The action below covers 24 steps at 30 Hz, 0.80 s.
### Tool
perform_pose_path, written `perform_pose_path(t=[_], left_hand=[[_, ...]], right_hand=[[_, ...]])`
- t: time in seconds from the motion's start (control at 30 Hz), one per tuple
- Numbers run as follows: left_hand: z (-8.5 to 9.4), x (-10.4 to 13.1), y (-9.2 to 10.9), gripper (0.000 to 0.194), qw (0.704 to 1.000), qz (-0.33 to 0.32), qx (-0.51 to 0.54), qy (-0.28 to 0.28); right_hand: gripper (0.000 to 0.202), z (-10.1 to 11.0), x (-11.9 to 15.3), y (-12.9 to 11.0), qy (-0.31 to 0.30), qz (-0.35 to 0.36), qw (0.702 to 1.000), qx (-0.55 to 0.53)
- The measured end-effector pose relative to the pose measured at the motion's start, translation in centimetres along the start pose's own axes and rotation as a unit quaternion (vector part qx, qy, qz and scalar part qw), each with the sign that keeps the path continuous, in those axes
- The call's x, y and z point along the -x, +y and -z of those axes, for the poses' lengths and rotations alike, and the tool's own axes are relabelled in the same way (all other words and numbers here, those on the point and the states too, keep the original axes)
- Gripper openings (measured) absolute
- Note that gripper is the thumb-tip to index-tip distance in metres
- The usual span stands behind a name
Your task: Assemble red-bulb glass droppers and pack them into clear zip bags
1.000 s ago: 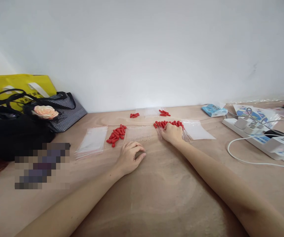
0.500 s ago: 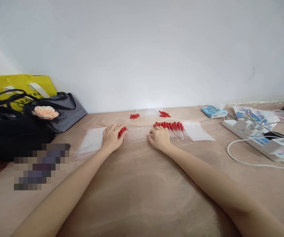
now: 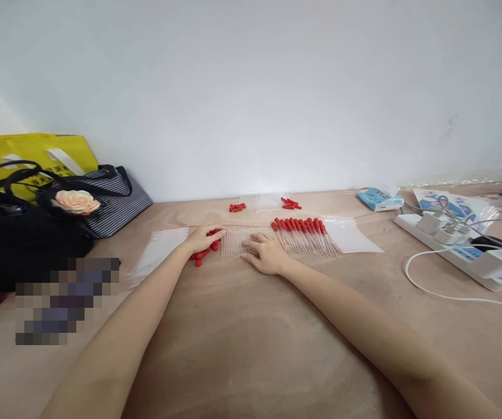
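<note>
Tubes, clear and slim, lie side by side in a row (image 3: 232, 240) at the middle of the wooden table (image 3: 251, 337) in the head view. The right hand (image 3: 268, 256) is over the right part of this row, thumb and fingers parted wide, with tubes showing through the gap. The left hand (image 3: 199, 239) covers much of a pile of red bulbs (image 3: 198, 262) just left of the row; its fingers curl down among them, and I cannot tell whether they pinch one. To the right lies a fan of red-topped droppers (image 3: 306, 233), bulbs toward the wall (image 3: 251, 99), beside a clear bag (image 3: 350, 235). More clear bags (image 3: 159, 249) lie left of the pile, partly behind the left forearm. Farther back are two small red clusters (one left (image 3: 236, 207), one right (image 3: 292, 203)) with another row of clear tubes (image 3: 267, 202) between them.
</note>
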<state>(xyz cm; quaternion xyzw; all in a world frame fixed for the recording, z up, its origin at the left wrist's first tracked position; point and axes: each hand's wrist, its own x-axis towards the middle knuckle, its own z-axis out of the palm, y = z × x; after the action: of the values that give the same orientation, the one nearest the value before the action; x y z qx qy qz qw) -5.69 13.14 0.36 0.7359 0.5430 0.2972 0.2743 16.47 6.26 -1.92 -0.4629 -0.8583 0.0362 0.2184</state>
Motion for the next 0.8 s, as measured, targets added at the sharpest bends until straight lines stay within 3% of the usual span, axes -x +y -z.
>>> perform_pose_path(t=[0.47, 0.67, 0.8], left_hand=[[-1.5, 2.0, 1.9, 0.031, 0.987, 0.107, 0.113, -0.038], [-3.9, 2.1, 3.2, 0.025, 0.980, 0.095, 0.169, -0.034], [-4.3, 2.3, 3.4, 0.024, 0.980, 0.082, 0.178, -0.024]], right_hand=[[0.035, 0.8, 2.5, 1.6, 0.020, 0.034, 0.996, -0.083], [0.033, 1.2, 3.7, 2.3, 0.034, 0.030, 0.996, -0.078], [0.032, 1.2, 3.9, 2.4, 0.034, 0.021, 0.997, -0.069]])
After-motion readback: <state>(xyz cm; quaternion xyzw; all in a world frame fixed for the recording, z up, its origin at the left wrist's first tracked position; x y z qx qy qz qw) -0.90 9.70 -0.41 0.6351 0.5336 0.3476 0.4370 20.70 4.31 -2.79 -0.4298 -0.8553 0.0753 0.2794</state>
